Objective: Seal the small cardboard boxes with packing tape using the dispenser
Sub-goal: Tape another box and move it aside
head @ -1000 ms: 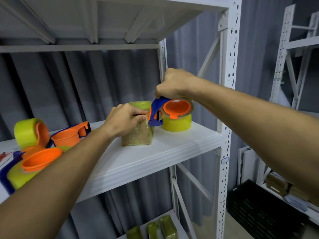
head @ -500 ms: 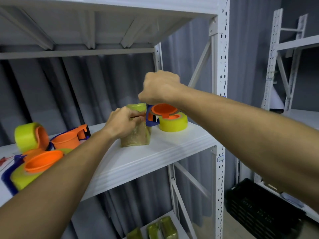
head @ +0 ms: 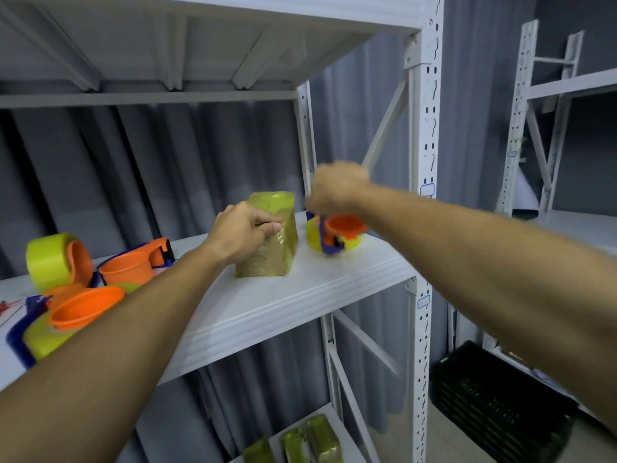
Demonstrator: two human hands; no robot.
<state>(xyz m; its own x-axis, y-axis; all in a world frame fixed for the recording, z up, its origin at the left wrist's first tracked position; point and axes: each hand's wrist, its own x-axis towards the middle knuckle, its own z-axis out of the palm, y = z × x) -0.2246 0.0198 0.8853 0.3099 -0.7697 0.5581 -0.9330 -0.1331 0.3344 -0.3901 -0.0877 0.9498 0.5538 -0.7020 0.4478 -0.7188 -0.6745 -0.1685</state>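
Note:
A small cardboard box (head: 277, 248), wrapped in yellowish tape, stands upright on the white shelf (head: 300, 295). My left hand (head: 242, 233) grips the box's left upper side, thumb and fingers curled onto it. Just right of the box is the tape dispenser (head: 335, 233), with a blue handle, an orange hub and a yellow roll. It is tilted, low over the shelf. My right hand (head: 337, 188) is blurred and curled directly above it, holding the top of the blue handle. A small gap separates dispenser and box.
Several more orange-and-blue dispensers with yellow rolls (head: 76, 279) crowd the shelf's left end. A white perforated upright (head: 422, 195) stands right of my right hand. Taped boxes (head: 300, 442) lie on the lower shelf. A black crate (head: 494, 406) sits on the floor.
My right hand has pulled the dispenser off the box's top edge, rightward and down toward the shelf. My left hand keeps its hold on the box.

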